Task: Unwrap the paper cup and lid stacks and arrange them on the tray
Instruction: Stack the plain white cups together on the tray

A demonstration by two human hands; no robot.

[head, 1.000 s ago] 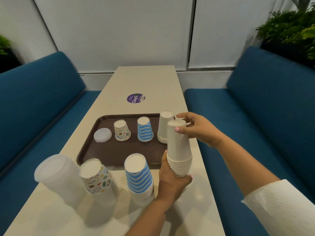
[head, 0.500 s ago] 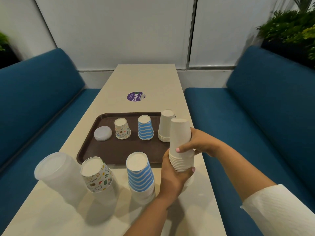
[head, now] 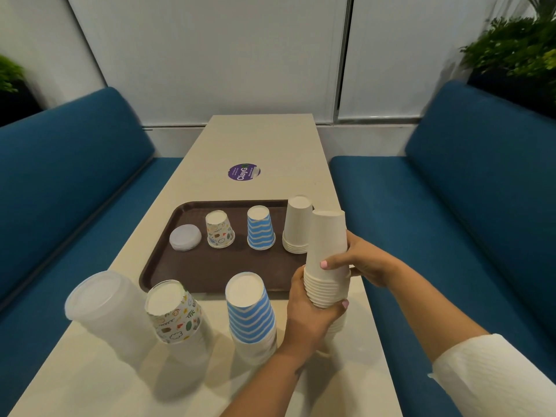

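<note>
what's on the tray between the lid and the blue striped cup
One upside-down patterned cup stands between the lid and the striped cup, apart from both, in the head view.

- Tray (head: 192, 272): dark brown, on the table. Far row, left to right: lids (head: 185, 237), printed cup (head: 220, 229), striped cup (head: 260, 227), short white stack (head: 297, 225), all upside down.
- White stack (head: 327, 260): inverted, upright, held just off the tray's near right corner.
- Near row on the table, inverted: wrapped lid stack (head: 105, 308), printed stack (head: 173, 311), striped stack (head: 250, 311).
</note>
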